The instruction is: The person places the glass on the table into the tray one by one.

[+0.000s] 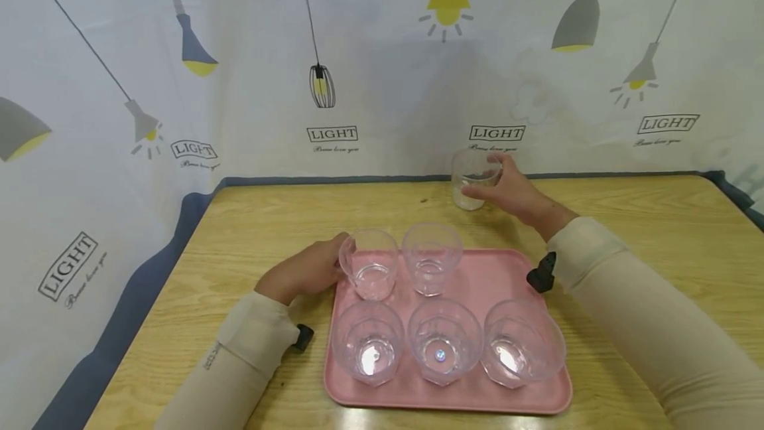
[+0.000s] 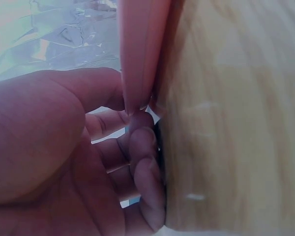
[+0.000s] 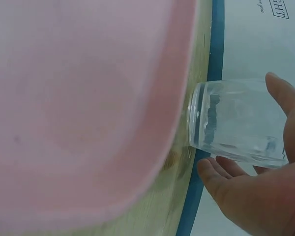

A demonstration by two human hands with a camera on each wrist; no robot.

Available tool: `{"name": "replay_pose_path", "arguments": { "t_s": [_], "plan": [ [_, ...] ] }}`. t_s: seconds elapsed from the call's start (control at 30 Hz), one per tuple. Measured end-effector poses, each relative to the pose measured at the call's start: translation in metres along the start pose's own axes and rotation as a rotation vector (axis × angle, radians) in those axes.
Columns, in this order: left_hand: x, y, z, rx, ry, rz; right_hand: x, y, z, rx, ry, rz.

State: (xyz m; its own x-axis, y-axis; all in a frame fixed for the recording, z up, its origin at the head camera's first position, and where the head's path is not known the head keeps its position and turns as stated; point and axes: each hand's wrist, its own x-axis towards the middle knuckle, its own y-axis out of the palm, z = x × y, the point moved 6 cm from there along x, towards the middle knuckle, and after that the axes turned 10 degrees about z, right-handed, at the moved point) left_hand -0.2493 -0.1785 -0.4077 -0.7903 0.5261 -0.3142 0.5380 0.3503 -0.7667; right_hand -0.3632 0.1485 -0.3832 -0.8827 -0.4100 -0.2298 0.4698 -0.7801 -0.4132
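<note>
My left hand [image 1: 316, 265] grips the left rim of a pink tray [image 1: 492, 276]. In the left wrist view its thumb presses the tray's wall [image 2: 142, 54] while the fingers curl beneath the edge. Beyond the tray, my right hand [image 1: 516, 194] is spread loosely around a clear plastic cup [image 1: 468, 181] that stands upright on the table. From the right wrist, the fingertips [image 3: 206, 169] look apart from the cup's side, and the thumb is near its rim; contact there is unclear. Several similar cups [image 1: 443, 344] sit upright on the tray, two of them in its back row.
The wooden table [image 1: 268, 217] meets a white curtain [image 1: 394, 98] printed with lamps along its back and left. A dark blue hem [image 1: 334, 180] borders the curtain. Between the back-row cups and the tray's right edge, bare pink surface shows.
</note>
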Motion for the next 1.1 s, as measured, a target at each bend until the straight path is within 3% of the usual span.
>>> {"name": "replay_pose_path", "arguments": {
  "t_s": [0.7,1.1],
  "plan": [
    [-0.002,-0.002,-0.002,0.024,-0.001,-0.001,0.002,0.005,-0.003,-0.003,-0.042,-0.053],
    [-0.003,-0.002,-0.004,0.022,-0.006,-0.001,-0.023,0.012,0.005,-0.009,-0.099,-0.101]
  ]
}}
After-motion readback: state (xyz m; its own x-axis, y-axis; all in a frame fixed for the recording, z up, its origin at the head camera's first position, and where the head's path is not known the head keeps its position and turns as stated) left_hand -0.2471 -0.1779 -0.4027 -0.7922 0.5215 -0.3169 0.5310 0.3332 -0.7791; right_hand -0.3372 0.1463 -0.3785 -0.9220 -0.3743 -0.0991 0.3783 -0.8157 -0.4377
